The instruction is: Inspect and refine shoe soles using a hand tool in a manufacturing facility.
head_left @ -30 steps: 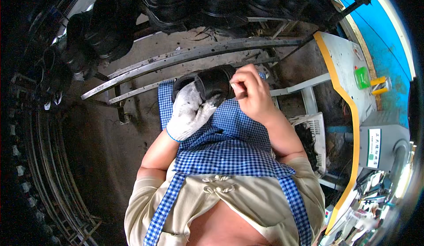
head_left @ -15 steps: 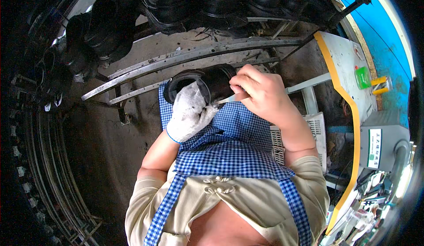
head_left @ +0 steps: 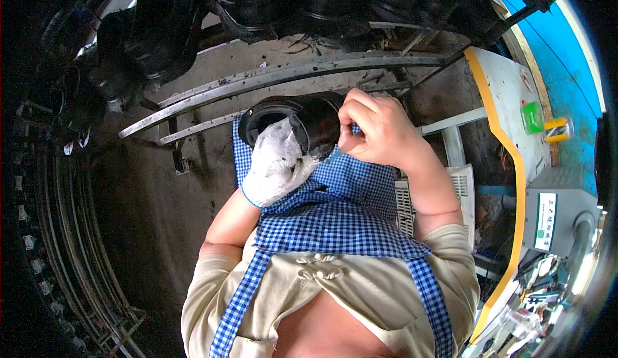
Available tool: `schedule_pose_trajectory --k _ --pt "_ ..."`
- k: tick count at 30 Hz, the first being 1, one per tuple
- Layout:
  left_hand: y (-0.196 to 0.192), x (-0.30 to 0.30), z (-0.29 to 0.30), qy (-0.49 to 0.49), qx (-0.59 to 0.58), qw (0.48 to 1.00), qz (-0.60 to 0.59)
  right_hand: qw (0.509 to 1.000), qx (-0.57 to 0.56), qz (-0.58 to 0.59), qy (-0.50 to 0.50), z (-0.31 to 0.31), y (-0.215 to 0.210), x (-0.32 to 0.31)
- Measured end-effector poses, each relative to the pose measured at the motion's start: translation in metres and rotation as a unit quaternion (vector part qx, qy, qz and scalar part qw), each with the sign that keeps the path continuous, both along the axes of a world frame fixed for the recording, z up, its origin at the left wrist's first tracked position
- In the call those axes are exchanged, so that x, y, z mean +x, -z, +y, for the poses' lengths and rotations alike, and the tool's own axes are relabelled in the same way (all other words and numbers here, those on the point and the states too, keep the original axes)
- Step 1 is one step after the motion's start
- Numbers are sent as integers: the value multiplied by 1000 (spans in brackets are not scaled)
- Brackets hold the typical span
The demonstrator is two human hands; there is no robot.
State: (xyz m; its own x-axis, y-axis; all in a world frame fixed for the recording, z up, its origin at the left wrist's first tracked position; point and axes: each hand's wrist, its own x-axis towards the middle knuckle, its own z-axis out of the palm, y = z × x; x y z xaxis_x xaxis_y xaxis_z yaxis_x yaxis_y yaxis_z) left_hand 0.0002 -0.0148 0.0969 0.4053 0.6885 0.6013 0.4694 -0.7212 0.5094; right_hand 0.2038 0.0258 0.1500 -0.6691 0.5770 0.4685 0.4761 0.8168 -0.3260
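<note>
A black boot point(head_left: 320, 115) lies sideways over my lap, its round opening facing left. My left hand point(head_left: 278, 162), in a white knitted glove with dark smudges, is closed on the boot's rim, some fingers inside the opening and the thumb outside along the lower edge. My bare right hand point(head_left: 380, 129) is at the boot's right end, thumb and forefinger pinched close to its side. Below those fingers shows the thin blade point(head_left: 333, 156) of a small knife, blurred and pointing toward the gloved thumb; its handle is hidden in my right palm.
Black boots point(head_left: 257, 4) line a rack across the far side and far left. Metal rails point(head_left: 302, 68) run beyond my lap. A yellow-edged white table point(head_left: 512, 94) on the right bears a green container point(head_left: 532, 118). A white plastic crate point(head_left: 463, 187) sits below my right forearm.
My right hand has turned and shifted slightly right, its fingers curled lower beside the boot. The blade shows less than before. My left hand keeps its grip, and the boot stays nearly in place.
</note>
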Motion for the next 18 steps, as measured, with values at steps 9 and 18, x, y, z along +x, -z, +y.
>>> schedule_pose_trajectory --k 9,18 --pt "-12 -2 -1 -6 -214 948 -234 990 -94 -103 -30 -23 29 14" --pt "-23 -3 16 107 -109 983 -101 962 -263 30 72 -14 11 10"
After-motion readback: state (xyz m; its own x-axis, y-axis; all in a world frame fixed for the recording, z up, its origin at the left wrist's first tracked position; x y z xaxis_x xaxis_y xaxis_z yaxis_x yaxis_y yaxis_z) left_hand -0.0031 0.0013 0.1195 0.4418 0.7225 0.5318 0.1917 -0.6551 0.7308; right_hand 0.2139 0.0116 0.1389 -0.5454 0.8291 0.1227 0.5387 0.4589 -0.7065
